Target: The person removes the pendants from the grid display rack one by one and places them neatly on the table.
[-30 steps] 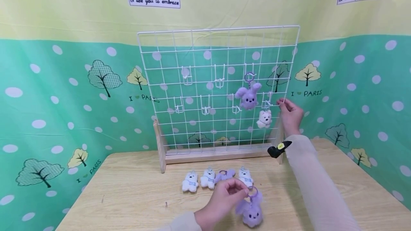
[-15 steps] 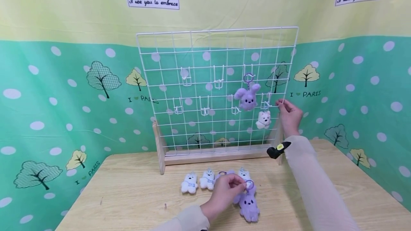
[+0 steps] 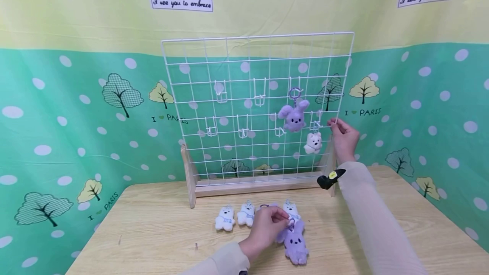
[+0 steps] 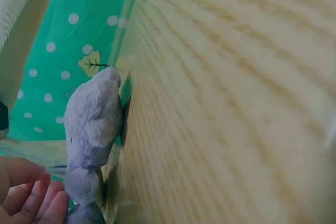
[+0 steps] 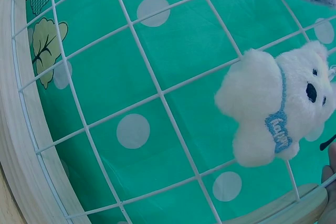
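My left hand (image 3: 267, 226) pinches the ring of a purple plush bunny keychain (image 3: 295, 245) low over the table's front part. In the left wrist view the bunny (image 4: 94, 121) shows side-on beside the fingertips, close to the wood. My right hand (image 3: 345, 139) holds the right side wire of a white wire grid rack (image 3: 257, 36) between thumb and fingers. Near that hand hangs a white plush dog keychain (image 3: 313, 143) on a hook; the right wrist view shows this dog (image 5: 257, 103) with a blue strap. Above it to the left hangs another purple bunny keychain (image 3: 294, 120).
Several white hooks, such as one at upper left (image 3: 221, 96), sit on the grid, which stands on a wooden base (image 3: 248, 187). White plush keychains (image 3: 225, 219) lie in a row before it. Another purple one is mostly hidden behind my left hand.
My left hand and the purple bunny have shifted slightly back and left, and the bunny's ring tips lower. My right hand keeps its place on the grid.
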The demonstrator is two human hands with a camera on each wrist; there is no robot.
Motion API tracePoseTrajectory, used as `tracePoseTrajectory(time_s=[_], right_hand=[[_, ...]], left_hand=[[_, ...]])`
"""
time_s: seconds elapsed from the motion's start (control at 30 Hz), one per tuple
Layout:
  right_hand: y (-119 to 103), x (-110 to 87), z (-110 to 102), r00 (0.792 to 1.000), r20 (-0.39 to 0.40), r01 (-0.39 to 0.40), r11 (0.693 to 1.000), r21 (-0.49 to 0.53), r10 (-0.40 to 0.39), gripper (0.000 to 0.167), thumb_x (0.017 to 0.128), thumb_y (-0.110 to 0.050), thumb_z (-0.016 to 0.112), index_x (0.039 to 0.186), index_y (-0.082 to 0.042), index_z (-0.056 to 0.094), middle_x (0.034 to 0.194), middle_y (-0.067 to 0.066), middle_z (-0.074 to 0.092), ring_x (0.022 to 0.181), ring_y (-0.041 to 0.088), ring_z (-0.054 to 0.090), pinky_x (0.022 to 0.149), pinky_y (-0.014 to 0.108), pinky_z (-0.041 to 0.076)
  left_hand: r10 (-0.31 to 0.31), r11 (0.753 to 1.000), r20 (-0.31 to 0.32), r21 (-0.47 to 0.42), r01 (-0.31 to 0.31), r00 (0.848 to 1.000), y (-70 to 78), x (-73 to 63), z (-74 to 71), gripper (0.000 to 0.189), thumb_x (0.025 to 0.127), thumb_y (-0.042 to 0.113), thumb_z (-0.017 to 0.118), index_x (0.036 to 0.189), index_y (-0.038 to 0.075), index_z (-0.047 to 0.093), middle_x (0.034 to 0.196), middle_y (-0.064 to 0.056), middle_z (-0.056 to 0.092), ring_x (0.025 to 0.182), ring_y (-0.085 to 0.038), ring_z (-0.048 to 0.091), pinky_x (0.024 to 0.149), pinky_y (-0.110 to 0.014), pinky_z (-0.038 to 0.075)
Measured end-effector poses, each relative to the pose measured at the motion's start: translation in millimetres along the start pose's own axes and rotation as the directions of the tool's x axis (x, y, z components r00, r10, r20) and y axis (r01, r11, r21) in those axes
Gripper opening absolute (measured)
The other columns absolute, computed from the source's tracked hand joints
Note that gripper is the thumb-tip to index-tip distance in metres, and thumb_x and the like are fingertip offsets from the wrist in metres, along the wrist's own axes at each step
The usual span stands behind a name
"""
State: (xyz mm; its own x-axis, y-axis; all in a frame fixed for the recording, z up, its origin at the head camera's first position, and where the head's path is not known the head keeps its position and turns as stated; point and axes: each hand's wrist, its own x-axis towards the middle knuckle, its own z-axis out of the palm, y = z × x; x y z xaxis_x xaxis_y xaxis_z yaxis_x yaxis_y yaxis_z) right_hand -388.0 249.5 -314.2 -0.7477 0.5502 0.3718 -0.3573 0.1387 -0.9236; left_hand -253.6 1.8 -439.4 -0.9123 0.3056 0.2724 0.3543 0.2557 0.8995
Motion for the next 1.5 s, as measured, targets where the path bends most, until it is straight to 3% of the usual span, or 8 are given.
tracePoseTrajectory(time_s=[0.17, 0.33, 0.5, 0.57, 0.77, 1.03, 1.2, 1.5], right_hand=[[1.3, -0.1, 0.1, 1.000, 0.000, 0.018, 1.000, -0.022, -0.018, 0.030, 0.092, -0.022, 0.061, 0.117, -0.006, 0.064, 0.114, 0.004, 0.067, 0.101, 0.006, 0.063, 0.090, 0.019, 0.047], [3.5, 1.5, -0.1, 0.999, 0.011, 0.034, 0.999, -0.040, -0.034, 0.031, 0.092, -0.024, 0.060, 0.117, -0.007, 0.064, 0.117, 0.005, 0.066, 0.102, 0.006, 0.062, 0.090, 0.018, 0.047], [4.0, 2.3, -0.1, 1.000, 0.009, 0.026, 0.999, -0.042, -0.025, 0.031, 0.092, -0.024, 0.060, 0.118, -0.007, 0.064, 0.117, 0.005, 0.066, 0.103, 0.007, 0.062, 0.090, 0.019, 0.047], [4.1, 1.9, -0.6, 1.000, 0.009, 0.021, 0.999, -0.044, -0.021, 0.031, 0.092, -0.025, 0.060, 0.118, -0.008, 0.064, 0.117, 0.004, 0.066, 0.103, 0.008, 0.062, 0.090, 0.019, 0.047], [4.0, 1.2, -1.9, 1.000, 0.009, 0.021, 0.998, -0.061, -0.021, 0.032, 0.092, -0.026, 0.060, 0.118, -0.008, 0.064, 0.118, 0.004, 0.066, 0.105, 0.009, 0.061, 0.091, 0.020, 0.047], [3.5, 1.6, -0.8, 1.000, 0.014, 0.029, 0.998, -0.061, -0.028, 0.032, 0.092, -0.027, 0.060, 0.119, -0.008, 0.063, 0.117, 0.004, 0.066, 0.104, 0.007, 0.060, 0.093, 0.021, 0.047], [5.7, 3.0, 0.2, 0.999, 0.013, 0.038, 0.998, -0.041, -0.038, 0.031, 0.092, -0.024, 0.061, 0.117, -0.007, 0.064, 0.115, 0.004, 0.067, 0.100, 0.006, 0.061, 0.091, 0.020, 0.047], [4.9, 3.3, 0.4, 0.999, 0.019, 0.035, 0.999, -0.038, -0.035, 0.030, 0.092, -0.024, 0.060, 0.117, -0.007, 0.064, 0.115, 0.004, 0.067, 0.101, 0.006, 0.061, 0.091, 0.020, 0.047]], left_hand=[[-0.007, 1.000, 0.036, -0.011, 0.007, 0.999, 3.7, 4.3, -3.2, 0.010, 0.078, -0.004, 0.068, 0.087, -0.001, 0.068, 0.075, -0.006, 0.067, 0.064, 0.000, 0.055, 0.061, -0.016, 0.049], [-0.040, 0.999, 0.033, -0.014, 0.041, 0.999, 15.6, 15.0, -12.0, 0.011, 0.080, 0.001, 0.069, 0.091, 0.002, 0.069, 0.079, -0.001, 0.067, 0.068, -0.003, 0.056, 0.063, -0.018, 0.049], [-0.054, 0.998, 0.021, -0.030, 0.055, 0.998, 40.8, 36.1, -27.9, 0.012, 0.083, 0.006, 0.069, 0.094, 0.010, 0.069, 0.084, 0.002, 0.068, 0.073, -0.006, 0.059, 0.066, -0.020, 0.051], [-0.030, 0.999, 0.009, -0.029, 0.031, 0.999, 54.1, 47.2, -34.9, 0.012, 0.084, 0.008, 0.068, 0.095, 0.011, 0.069, 0.086, 0.001, 0.069, 0.074, -0.007, 0.060, 0.068, -0.020, 0.052], [0.041, 0.996, -0.080, -0.081, -0.047, 0.996, 96.3, 80.9, -52.8, 0.015, 0.085, 0.012, 0.068, 0.100, 0.012, 0.069, 0.091, 0.002, 0.069, 0.081, -0.010, 0.062, 0.073, -0.023, 0.053], [0.105, 0.976, -0.240, -0.161, -0.146, 0.965, 143.2, 114.2, -68.5, 0.019, 0.087, 0.011, 0.067, 0.103, 0.003, 0.068, 0.091, -0.004, 0.068, 0.082, -0.012, 0.061, 0.075, -0.024, 0.053], [0.106, 0.976, -0.289, -0.151, -0.154, 0.952, 157.2, 128.2, -71.0, 0.019, 0.088, 0.014, 0.066, 0.104, 0.004, 0.068, 0.093, -0.002, 0.068, 0.084, -0.011, 0.061, 0.074, -0.025, 0.052], [0.042, 0.980, -0.355, -0.166, -0.108, 0.934, 171.0, 155.8, -65.7, 0.021, 0.088, 0.015, 0.067, 0.107, 0.006, 0.069, 0.096, -0.002, 0.068, 0.088, -0.011, 0.062, 0.076, -0.022, 0.051]])
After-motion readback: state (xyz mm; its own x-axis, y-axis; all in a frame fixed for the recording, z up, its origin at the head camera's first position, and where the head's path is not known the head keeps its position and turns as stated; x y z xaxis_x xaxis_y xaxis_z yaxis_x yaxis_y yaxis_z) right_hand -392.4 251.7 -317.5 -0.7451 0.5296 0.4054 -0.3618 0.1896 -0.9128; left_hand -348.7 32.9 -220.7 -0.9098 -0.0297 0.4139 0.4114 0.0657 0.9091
